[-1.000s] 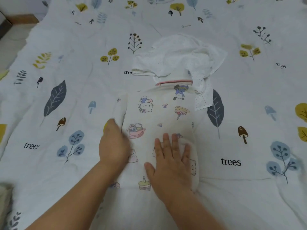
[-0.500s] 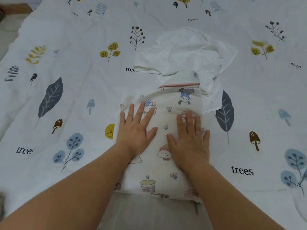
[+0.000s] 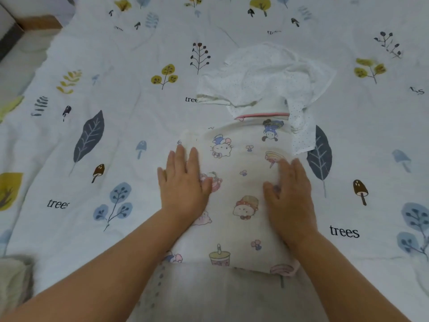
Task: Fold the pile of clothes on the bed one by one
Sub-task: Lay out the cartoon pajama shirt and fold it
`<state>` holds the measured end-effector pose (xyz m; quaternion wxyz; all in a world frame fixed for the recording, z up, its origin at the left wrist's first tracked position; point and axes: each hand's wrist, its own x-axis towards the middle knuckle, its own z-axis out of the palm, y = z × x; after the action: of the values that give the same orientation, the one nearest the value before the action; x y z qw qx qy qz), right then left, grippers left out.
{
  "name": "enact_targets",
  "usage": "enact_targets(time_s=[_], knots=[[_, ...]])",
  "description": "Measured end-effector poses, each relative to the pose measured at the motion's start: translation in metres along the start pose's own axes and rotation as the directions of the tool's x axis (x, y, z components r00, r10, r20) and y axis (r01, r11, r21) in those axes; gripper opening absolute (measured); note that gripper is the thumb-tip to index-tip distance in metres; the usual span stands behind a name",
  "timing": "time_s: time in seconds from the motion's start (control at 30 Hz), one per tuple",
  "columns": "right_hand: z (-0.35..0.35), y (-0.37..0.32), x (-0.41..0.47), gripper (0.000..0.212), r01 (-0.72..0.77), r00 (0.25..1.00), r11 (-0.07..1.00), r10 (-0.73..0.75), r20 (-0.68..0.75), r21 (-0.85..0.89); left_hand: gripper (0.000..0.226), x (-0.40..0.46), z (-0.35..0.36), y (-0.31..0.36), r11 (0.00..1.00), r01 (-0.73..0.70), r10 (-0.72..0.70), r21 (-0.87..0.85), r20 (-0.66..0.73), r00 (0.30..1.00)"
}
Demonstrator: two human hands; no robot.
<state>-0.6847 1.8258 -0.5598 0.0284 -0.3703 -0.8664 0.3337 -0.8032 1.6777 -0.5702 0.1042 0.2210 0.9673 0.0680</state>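
A folded cream garment with cartoon prints (image 3: 234, 194) lies flat on the bed, its pink-trimmed neckline at the far end. My left hand (image 3: 183, 180) presses palm down on its left edge, fingers slightly spread. My right hand (image 3: 289, 189) lies flat on its right edge. Neither hand grips the cloth. Beyond the neckline sits a crumpled white dotted garment (image 3: 264, 77), one corner draping over the cartoon garment's far right side.
The bed is covered by a white sheet with leaf, mushroom and "trees" prints (image 3: 104, 147). The floor and a wooden skirting (image 3: 34, 22) show at the far left. A grey fuzzy thing (image 3: 14, 280) sits at the near left edge.
Both hands have slid outward from the middle of the cartoon garment to its left and right edges, smoothing it. The garment itself has stayed in place.
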Motion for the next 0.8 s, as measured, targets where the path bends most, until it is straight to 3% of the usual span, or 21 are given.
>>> enact_targets(time_s=[0.07,0.13,0.23,0.4,0.57,0.67,0.8], knots=[[-0.014,0.002,-0.014,0.053,-0.167,0.984,0.974,0.175,-0.037,0.156,0.078,-0.017,-0.008,-0.008,0.956,0.242,-0.24,-0.166,0.033,0.97],[-0.017,0.005,-0.024,0.053,-0.311,0.949,0.928,0.289,0.129,0.206,0.084,-0.027,-0.011,-0.015,0.868,0.354,-0.311,-0.348,0.175,0.934],[-0.017,0.01,-0.028,0.053,-0.425,0.901,0.844,0.357,0.247,0.327,0.076,-0.029,-0.016,-0.021,0.726,0.377,-0.235,-0.575,0.308,0.922],[-0.033,0.013,-0.042,0.035,-0.464,0.871,0.753,0.291,0.396,0.466,0.032,-0.042,-0.031,-0.027,0.502,0.456,-0.12,-0.735,0.462,0.878],[-0.036,0.027,-0.087,0.028,-0.526,0.828,0.682,0.271,0.491,0.509,0.05,-0.082,-0.037,-0.035,0.399,0.526,0.061,-0.751,0.594,0.802],[-0.033,0.027,-0.111,0.027,-0.545,0.821,0.642,0.28,0.497,0.539,0.054,-0.102,-0.036,-0.036,0.365,0.556,0.084,-0.747,0.621,0.779],[-0.037,0.025,-0.13,0.044,-0.521,0.834,0.659,0.259,0.486,0.542,0.061,-0.116,-0.038,-0.039,0.356,0.569,0.086,-0.742,0.632,0.77]])
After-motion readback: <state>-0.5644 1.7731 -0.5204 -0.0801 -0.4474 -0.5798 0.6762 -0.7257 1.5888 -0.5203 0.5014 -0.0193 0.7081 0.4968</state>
